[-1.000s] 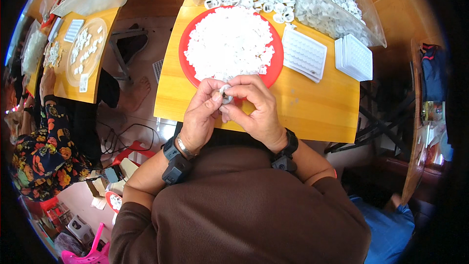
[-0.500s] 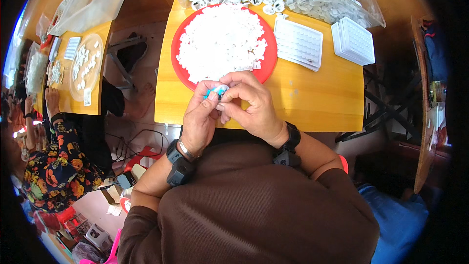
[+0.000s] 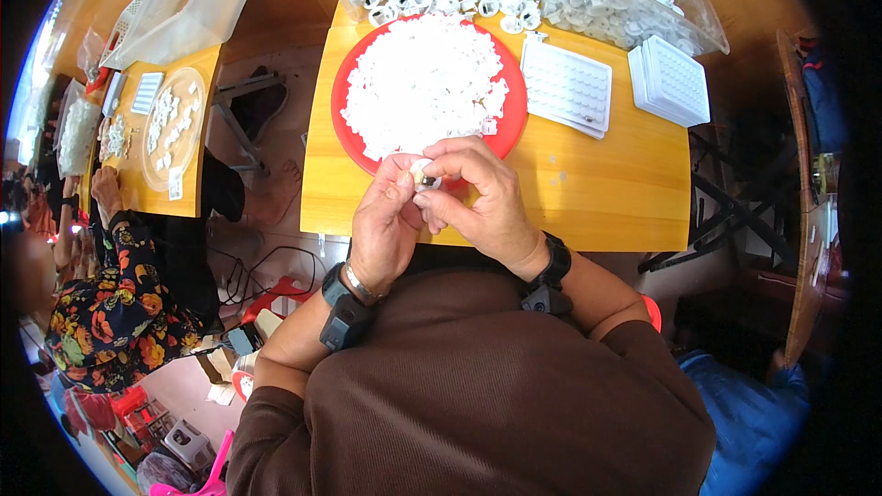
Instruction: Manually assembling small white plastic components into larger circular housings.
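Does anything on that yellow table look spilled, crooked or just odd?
Nothing much stands out. The white pieces sit heaped on the red plate, the white trays lie flat beside it, and both hands pinch one small part together.

I count one red plate (image 3: 511, 119) heaped with white pieces, two white grid trays (image 3: 564, 85) and two clear bags (image 3: 634, 9).

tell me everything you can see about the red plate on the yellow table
The red plate is round, shallow and looks like smooth plastic. It lies flat on the yellow table, toward the far left part of it. A heap of small white pieces covers most of it, leaving only the rim bare. Its near edge is hidden behind the left hand and right hand, which pinch a small part above it. A white grid tray lies just beside it.
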Tool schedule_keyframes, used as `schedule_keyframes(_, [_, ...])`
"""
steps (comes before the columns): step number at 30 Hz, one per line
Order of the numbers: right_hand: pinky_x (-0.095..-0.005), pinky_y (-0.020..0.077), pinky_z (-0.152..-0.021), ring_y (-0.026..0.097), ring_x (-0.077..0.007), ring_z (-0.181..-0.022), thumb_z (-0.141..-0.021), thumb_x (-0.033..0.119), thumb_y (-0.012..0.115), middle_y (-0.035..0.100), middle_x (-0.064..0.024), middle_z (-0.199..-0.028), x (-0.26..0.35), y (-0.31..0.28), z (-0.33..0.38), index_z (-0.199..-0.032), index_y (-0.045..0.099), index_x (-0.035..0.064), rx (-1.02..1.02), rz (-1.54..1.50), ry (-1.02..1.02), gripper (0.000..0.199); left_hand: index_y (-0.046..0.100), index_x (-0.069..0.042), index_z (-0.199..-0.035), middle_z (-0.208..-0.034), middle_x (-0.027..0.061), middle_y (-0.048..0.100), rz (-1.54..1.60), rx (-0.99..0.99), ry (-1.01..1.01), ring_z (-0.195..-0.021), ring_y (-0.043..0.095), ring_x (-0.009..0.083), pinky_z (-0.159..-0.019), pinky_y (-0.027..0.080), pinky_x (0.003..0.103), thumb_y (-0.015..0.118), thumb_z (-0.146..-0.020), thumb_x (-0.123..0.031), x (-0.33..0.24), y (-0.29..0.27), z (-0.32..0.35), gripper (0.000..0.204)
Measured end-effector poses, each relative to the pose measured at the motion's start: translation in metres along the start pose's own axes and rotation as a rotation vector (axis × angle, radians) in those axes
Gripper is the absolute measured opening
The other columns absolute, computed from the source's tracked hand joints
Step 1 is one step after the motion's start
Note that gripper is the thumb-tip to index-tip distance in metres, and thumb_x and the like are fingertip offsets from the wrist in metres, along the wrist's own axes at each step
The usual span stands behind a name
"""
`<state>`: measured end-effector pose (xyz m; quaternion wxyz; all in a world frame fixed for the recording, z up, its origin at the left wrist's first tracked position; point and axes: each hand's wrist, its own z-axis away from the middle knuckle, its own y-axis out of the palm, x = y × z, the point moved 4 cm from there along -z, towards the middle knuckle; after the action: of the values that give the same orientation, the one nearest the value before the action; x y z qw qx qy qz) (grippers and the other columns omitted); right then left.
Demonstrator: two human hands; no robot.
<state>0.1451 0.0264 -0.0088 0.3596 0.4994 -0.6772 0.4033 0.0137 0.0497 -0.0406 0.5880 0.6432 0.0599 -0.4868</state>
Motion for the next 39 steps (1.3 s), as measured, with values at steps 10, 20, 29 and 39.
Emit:
schedule_keyframes(10, [-0.0304, 0.0523, -0.068, 0.064, -0.0217, -0.084, -0.079, -0.003, 0.068, 0.061, -0.0121, -0.102, -0.006, 0.002, 0.003, -0.094, 0.063, 0.0023, -0.005, 0.025, -0.047, 0.017, 0.046, -0.003, -0.114, -0.091, 0.0090, 0.059, 0.051, 0.009, -0.016, -0.073, 0.059, 0.0169, -0.066, 0.049, 0.028, 0.041, -0.101, -0.026, -0.002, -0.002, -0.001, 0.027])
schedule_keyframes(20, [-0.0345, 0.0495, -0.077, 0.060, -0.0258, -0.093, -0.072, 0.003, 0.075, 0.062, -0.0085, -0.105, 0.010, 0.001, 0.000, -0.078, 0.062, 0.0042, 0.026, 0.154, -0.194, 0.014, 0.050, -0.005, -0.111, -0.090, 0.0046, 0.059, 0.014, -0.159, -0.010, -0.073, 0.055, 0.0124, -0.064, 0.046, 0.024, 0.043, -0.100, -0.028, -0.007, 0.006, -0.003, 0.027])
schedule_keyframes(29, [-0.0371, 0.0475, -0.083, 0.058, -0.0287, -0.098, -0.073, 0.008, 0.075, 0.060, -0.0125, -0.107, 0.004, -0.004, 0.001, -0.088, 0.064, 0.0053, -0.081, 0.157, -0.122, 0.019, 0.050, -0.007, -0.109, -0.089, 0.0021, 0.056, 0.060, -0.156, -0.029, -0.068, 0.049, 0.0081, -0.052, 0.036, 0.021, 0.041, -0.099, -0.025, -0.009, 0.011, -0.003, 0.022])
schedule_keyframes(39, [-0.0377, 0.0491, -0.081, 0.059, -0.0303, -0.098, -0.073, 0.008, 0.075, 0.060, -0.0142, -0.106, 0.001, -0.001, 0.001, -0.093, 0.062, 0.0035, -0.064, 0.200, -0.101, 0.025, 0.049, -0.009, -0.107, -0.083, 0.0006, 0.056, -0.131, -0.163, 0.069, -0.065, 0.048, 0.0059, -0.053, 0.035, 0.019, 0.043, -0.098, -0.024, -0.005, 0.012, -0.002, 0.019])
